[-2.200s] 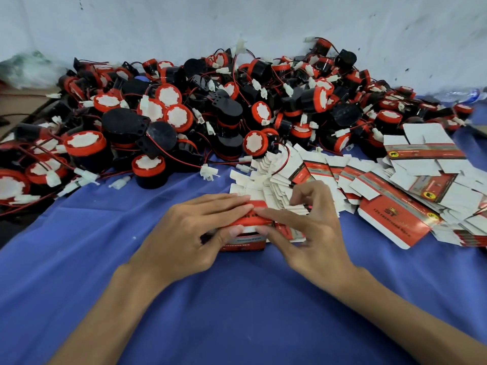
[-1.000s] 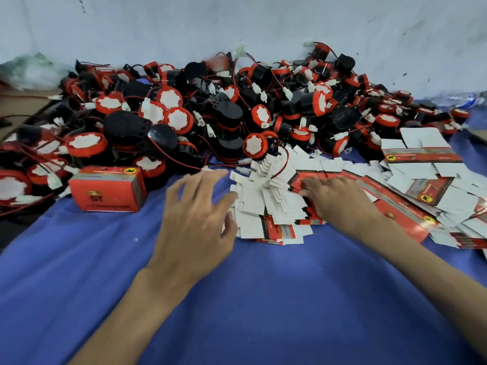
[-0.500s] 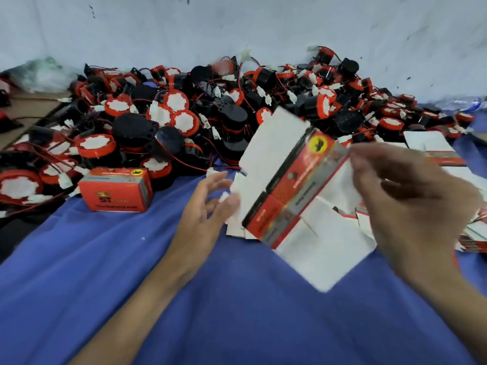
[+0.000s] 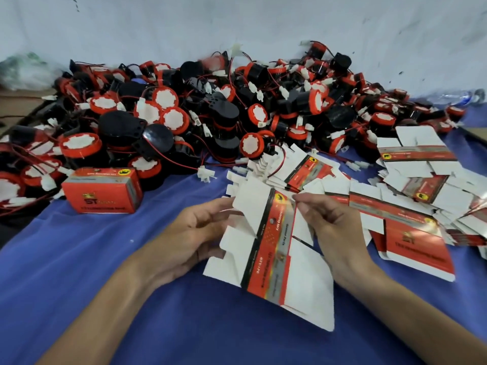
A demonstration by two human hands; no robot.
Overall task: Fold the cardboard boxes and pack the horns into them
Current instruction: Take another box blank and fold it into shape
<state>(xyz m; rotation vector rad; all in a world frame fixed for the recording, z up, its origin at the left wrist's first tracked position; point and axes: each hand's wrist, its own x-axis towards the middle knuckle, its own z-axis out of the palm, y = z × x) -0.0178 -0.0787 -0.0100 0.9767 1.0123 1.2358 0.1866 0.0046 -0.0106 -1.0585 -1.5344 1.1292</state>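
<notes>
A flat, unfolded cardboard box blank (image 4: 274,248), white inside with a red and grey printed strip, is held over the blue cloth between both hands. My left hand (image 4: 189,238) grips its left flaps from below. My right hand (image 4: 329,227) pinches its upper right edge with thumb and fingers. A closed red box (image 4: 102,191) stands at the left by the horns. A big pile of black and red horns (image 4: 210,111) with wires and white plugs fills the back. More flat box blanks (image 4: 395,201) lie fanned out at the right.
Blue cloth (image 4: 131,299) covers the table in front of me. A white wall (image 4: 237,22) rises behind the horn pile. A crumpled plastic bag (image 4: 21,69) sits at the far left and a plastic bottle (image 4: 461,97) at the far right.
The closed red box went from both hands to the left by the horns. My right hand picked one flat blank off the stack and brought it near; my left hand now holds it too.
</notes>
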